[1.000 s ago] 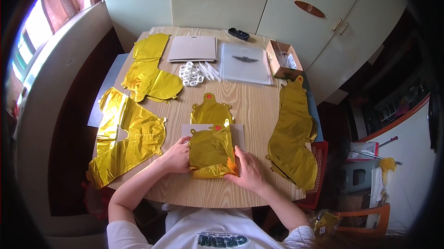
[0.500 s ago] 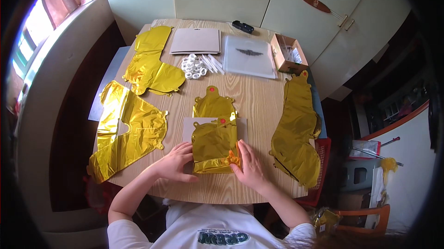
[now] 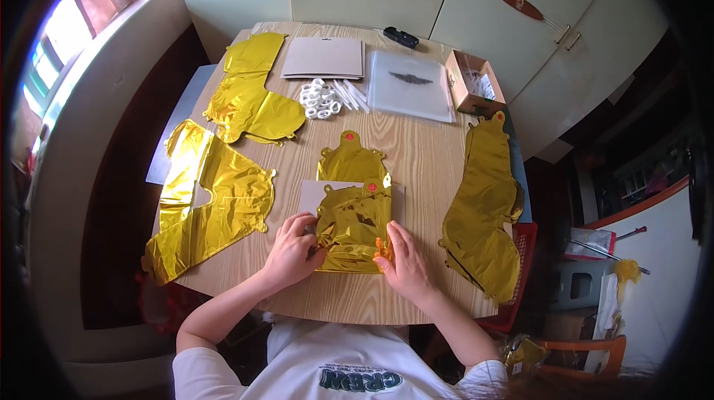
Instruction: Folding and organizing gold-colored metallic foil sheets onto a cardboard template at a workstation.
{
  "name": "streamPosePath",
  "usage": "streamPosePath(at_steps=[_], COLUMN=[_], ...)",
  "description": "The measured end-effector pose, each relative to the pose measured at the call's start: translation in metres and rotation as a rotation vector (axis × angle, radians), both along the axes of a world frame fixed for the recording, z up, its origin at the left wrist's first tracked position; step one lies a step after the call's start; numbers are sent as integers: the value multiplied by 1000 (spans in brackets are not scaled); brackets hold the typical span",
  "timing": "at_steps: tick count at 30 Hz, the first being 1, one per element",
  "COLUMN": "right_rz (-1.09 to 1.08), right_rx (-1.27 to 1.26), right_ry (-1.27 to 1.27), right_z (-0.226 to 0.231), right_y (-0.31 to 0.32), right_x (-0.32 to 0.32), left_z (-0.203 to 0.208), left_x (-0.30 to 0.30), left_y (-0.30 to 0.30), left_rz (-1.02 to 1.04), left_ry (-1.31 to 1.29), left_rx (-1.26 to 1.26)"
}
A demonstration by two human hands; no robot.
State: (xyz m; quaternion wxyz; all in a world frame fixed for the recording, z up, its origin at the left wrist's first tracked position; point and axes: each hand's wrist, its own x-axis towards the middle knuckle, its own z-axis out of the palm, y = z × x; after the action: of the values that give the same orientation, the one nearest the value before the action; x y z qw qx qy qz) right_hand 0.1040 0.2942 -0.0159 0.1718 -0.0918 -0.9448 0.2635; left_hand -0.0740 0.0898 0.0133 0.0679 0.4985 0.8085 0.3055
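Note:
In front of me a flat gold foil balloon (image 3: 353, 214) lies folded over on a grey card (image 3: 310, 193). Its upper part, with rounded tabs and a red spot, reaches past the card's far edge. My left hand (image 3: 292, 253) is at the near left edge of the foil, fingers bent and thumb curled in, closed on the edge. Along the right edge rests my right hand (image 3: 407, 265), its fingers stretched out and the thumb touching the foil, which mirrors them in orange. The left fingertips are partly hidden.
More flat gold foil balloons lie at the left (image 3: 216, 199), far left (image 3: 253, 95) and right (image 3: 483, 214). Toward the back are a stack of grey cards (image 3: 323, 58), white ribbon rolls (image 3: 320, 99), white sticks (image 3: 351, 95), clear plastic bags (image 3: 410, 86), an open box (image 3: 476, 84) and a black object (image 3: 401, 37).
My left fingers have curled in onto the foil's left edge from a flatter, spread pose. The near foil has become more creased, and the whole view has shifted slightly.

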Motion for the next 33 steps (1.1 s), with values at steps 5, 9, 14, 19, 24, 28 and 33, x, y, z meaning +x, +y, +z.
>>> streamPosePath(at_steps=[5,9,14,19,24,28,33], right_rz=[-12,-10,-11,-17,-3,9,9], right_rx=[14,6,10,-35,-20,45,29], right_ry=[0,19,65,89,74,85,103], right_z=[2,7,7,2,6,9,5], right_y=[4,7,8,11,17,21,21], right_x=[-3,-7,-9,-10,-14,-17,-18], left_z=[-5,-2,25,10,-1,1,2], left_x=[6,8,55,96,92,93,89], left_y=[2,1,3,20,18,17,15], left_rz=[48,135,-54,-232,-217,-203,-181], left_ry=[108,256,232,263,306,302,296], left_rx=[-7,-21,21,-163,-273,-304,-356])
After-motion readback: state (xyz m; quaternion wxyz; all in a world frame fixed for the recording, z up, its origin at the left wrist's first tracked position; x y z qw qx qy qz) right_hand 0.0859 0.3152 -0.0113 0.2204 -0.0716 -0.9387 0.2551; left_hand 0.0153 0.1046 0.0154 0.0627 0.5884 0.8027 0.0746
